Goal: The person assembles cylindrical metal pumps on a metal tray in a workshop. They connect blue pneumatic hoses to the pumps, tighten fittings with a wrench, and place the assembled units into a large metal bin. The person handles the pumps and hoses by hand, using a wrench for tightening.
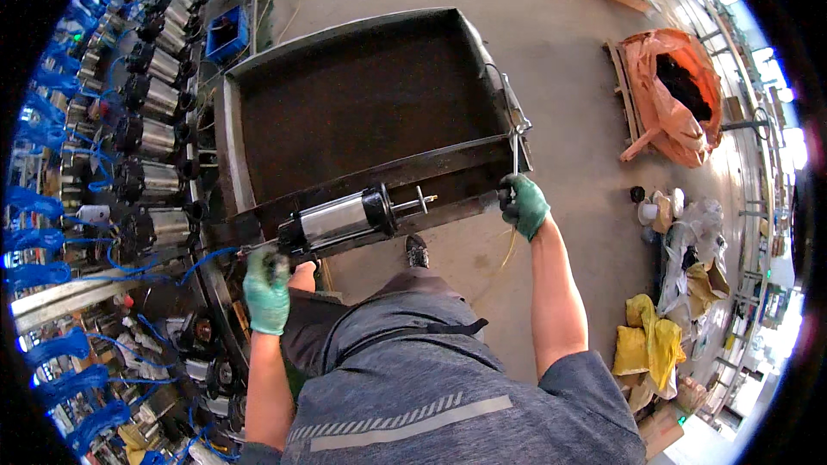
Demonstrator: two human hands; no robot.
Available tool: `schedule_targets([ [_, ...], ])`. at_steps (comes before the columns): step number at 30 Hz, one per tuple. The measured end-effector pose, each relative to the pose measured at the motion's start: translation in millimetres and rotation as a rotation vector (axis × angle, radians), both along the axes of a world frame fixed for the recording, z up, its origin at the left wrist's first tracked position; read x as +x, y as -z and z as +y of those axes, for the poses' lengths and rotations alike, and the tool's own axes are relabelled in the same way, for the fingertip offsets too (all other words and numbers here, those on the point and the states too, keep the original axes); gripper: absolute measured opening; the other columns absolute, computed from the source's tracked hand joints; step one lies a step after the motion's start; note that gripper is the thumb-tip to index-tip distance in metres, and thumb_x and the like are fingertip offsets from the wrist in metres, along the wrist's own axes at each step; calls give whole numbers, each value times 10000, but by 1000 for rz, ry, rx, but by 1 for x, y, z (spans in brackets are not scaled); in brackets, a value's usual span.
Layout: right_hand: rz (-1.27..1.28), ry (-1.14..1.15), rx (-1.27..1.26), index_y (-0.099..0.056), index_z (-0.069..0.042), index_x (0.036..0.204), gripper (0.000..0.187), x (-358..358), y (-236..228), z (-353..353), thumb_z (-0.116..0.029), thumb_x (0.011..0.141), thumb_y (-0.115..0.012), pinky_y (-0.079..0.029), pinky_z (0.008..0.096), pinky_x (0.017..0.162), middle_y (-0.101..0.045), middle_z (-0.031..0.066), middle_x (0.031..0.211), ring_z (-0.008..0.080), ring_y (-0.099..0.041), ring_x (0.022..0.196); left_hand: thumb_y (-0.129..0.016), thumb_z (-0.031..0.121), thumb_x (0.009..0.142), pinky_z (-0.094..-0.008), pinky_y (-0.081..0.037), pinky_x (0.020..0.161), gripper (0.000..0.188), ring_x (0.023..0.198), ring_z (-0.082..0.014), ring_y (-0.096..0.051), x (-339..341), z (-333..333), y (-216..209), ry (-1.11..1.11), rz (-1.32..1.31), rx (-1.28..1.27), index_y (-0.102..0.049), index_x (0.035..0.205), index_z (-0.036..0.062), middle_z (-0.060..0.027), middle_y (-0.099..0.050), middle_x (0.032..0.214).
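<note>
A silver cylindrical unit with black end caps (334,222) lies across the near ledge of a steel tank (234,142), its thin shaft pointing right to a brass-coloured tip. My left hand (268,293), in a green glove, is closed at the unit's left end, beside a blue hose (207,260). What its fingers hold there is too dark to make out. On the other side my right hand (525,207), gloved in green too, wraps round the lower end of a metal rod (516,155). That rod runs up to a metal fitting (521,126) at the tank's right corner.
Rows of similar silver-and-black cylinders (162,103) with blue hoses line the left side. A blue bin (227,34) stands behind the tank's left corner. At right are an orange bulk bag (672,103) on a pallet and yellow sacks (642,340) among piled wrappings.
</note>
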State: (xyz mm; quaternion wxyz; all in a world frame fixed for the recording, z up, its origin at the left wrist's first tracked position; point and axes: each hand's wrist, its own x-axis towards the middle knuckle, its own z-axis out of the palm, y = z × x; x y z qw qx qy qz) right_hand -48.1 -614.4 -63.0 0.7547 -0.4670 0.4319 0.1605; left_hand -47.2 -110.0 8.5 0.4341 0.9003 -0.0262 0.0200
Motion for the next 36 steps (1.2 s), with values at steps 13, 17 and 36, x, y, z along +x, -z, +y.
schedule_targets([
  [13,-921,-979,-647,-565,-95,1216,352,-9,-53,232,-164,895,-693,-540,469,821,-644,194,1121,404,-646,991,-523,305,1061,-300,-511,797,337,822,-157,-614,23,-112,-39,107,3,-566,-552,1287,56,-63,-623,915],
  [17,-1052,-989,-853,-611,-66,1180,340,1,-74,240,-111,864,-729,-549,443,767,-651,173,1060,387,-649,884,-492,256,1046,-294,-451,568,230,566,-120,-456,33,-71,-26,-419,177,-1056,-603,1108,65,-3,-476,664],
  [36,-934,-937,-1153,-692,-76,939,137,90,-61,249,-147,823,-684,-503,459,735,-675,140,823,362,-642,784,-593,391,1017,-253,-277,365,300,429,-109,-434,54,139,96,-771,712,-997,-640,867,136,-11,-583,652],
])
